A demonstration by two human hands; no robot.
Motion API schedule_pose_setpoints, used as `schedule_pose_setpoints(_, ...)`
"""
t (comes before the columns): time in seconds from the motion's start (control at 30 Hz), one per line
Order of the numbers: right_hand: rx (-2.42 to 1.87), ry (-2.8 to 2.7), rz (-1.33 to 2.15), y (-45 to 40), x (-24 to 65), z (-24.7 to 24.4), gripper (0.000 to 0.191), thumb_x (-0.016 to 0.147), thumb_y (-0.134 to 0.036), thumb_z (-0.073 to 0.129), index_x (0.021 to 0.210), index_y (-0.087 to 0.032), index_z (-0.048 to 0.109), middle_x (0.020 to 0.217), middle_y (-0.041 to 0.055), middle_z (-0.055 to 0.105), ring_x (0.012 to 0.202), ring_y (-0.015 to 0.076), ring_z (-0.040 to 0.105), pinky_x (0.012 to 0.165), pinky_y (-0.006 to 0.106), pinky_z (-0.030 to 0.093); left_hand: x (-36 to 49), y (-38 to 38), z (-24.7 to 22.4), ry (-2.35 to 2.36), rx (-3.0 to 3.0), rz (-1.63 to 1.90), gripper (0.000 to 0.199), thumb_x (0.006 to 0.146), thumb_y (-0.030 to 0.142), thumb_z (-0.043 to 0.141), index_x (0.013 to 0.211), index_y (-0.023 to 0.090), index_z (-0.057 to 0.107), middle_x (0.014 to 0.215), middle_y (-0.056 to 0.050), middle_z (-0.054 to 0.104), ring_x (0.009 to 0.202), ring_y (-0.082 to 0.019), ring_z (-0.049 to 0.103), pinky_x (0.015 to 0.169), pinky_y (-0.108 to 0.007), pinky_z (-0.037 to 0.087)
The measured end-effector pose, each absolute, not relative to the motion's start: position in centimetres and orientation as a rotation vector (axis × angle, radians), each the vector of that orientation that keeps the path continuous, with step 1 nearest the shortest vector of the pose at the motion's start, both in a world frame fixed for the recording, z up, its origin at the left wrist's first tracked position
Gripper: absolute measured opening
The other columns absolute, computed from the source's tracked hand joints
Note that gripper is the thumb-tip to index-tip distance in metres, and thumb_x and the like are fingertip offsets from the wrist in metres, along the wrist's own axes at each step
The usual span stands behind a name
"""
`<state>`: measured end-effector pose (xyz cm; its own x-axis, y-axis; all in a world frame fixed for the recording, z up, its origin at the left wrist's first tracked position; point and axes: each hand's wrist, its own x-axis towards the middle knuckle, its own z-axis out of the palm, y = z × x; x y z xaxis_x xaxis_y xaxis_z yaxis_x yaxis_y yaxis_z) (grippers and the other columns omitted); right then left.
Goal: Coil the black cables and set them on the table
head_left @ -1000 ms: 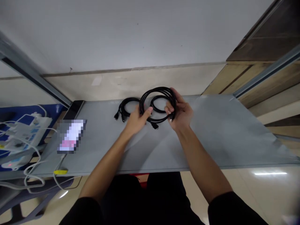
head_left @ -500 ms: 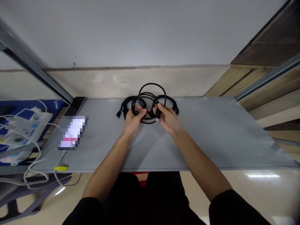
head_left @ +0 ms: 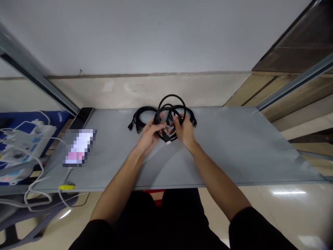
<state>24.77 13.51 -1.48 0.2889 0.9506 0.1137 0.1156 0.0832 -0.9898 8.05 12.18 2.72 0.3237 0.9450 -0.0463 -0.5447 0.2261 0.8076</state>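
A black cable (head_left: 172,95) hangs in loose loops between my two hands, just above the shelf near the wall. My left hand (head_left: 152,133) is closed on the left side of the loops, with a black plug (head_left: 165,138) with a pale tip poking out by its fingers. On the right side, my right hand (head_left: 184,130) pinches the same loops. Behind them lie two more coiled black cables: a left coil (head_left: 142,110) with two plug ends showing, and a right coil (head_left: 191,113), partly hidden by my right hand and the held loops.
The grey shelf (head_left: 234,149) backs onto a pale wall. At its left lie a phone with a blurred screen (head_left: 79,146) and a dark flat device (head_left: 82,118). White power strips (head_left: 33,142) and tangled white cables (head_left: 39,194) sit further left. Metal posts (head_left: 293,83) flank the shelf.
The plug has passed from my right hand's fingers to beside my left hand, now pointing down toward me. The held loops are gathered tighter and have shifted slightly right.
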Motion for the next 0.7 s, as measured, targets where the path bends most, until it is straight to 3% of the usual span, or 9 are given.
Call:
schedule_pose_setpoints(0.13,-1.351,-1.137,0.592,14.0,25.9,-1.7,0.052,0.096,-0.073,0.062,0.112,-0.025,0.053,0.089,0.0041,0.074,0.074,0.0235,0.076,0.072,0.039,0.062,8.7,12.4,1.5,0.716,1.027,1.266,0.042,0.088,0.037,0.084,0.126,0.025,0.070,0.085,0.003,0.062,0.066,-0.010,0.058,0.079,-0.031,0.061)
schedule_pose_setpoints(0.27,-1.235,-1.162,0.566,14.2,26.8,-1.5,0.051,0.093,-0.076,0.064,0.105,-0.027,0.053,0.087,0.0014,0.067,0.084,0.0214,0.070,0.082,0.038,0.060,8.0,13.5,1.2,0.759,1.245,1.348,0.051,0.092,0.057,0.079,0.132,0.027,0.070,0.083,0.001,0.062,0.075,-0.015,0.064,0.084,-0.035,0.064)
schedule_pose_setpoints(0.37,-1.070,-1.208,0.689,14.0,27.1,-0.8,0.062,0.082,-0.081,0.073,0.110,-0.029,0.056,0.088,-0.0002,0.062,0.080,0.0182,0.064,0.073,0.032,0.056,6.6,14.5,1.3,0.801,1.306,1.379,0.054,0.094,0.058,0.076,0.135,0.024,0.072,0.081,0.001,0.065,0.079,-0.016,0.069,0.088,-0.038,0.065)
schedule_pose_setpoints(0.47,-1.014,-1.192,0.854,13.8,27.4,-0.1,0.075,0.082,-0.094,0.057,0.116,-0.028,0.063,0.080,-0.0012,0.056,0.062,0.0143,0.052,0.051,0.028,0.043,5.5,15.3,1.1,0.881,1.310,1.404,0.053,0.092,0.056,0.078,0.132,0.022,0.074,0.088,-0.003,0.074,0.084,-0.019,0.076,0.090,-0.040,0.065)
schedule_pose_setpoints(0.57,-1.088,-1.095,0.914,13.8,27.9,0.4,0.076,0.086,-0.095,0.047,0.095,-0.023,0.069,0.068,-0.0021,0.050,0.051,0.0113,0.042,0.042,0.026,0.030,5.0,15.9,0.9,0.904,1.249,1.439,0.051,0.095,0.061,0.073,0.125,0.020,0.075,0.101,-0.009,0.080,0.098,-0.026,0.080,0.089,-0.041,0.066)
schedule_pose_setpoints(0.7,-1.142,-0.975,0.836,14.2,29.2,0.8,0.055,0.079,-0.074,0.080,0.075,-0.024,0.056,0.058,-0.0072,0.043,0.045,0.0080,0.034,0.039,0.023,0.024,4.3,16.3,1.1,0.934,1.106,1.580,0.056,0.097,0.072,0.062,0.120,0.021,0.071,0.107,-0.013,0.082,0.110,-0.029,0.080,0.091,-0.042,0.066)
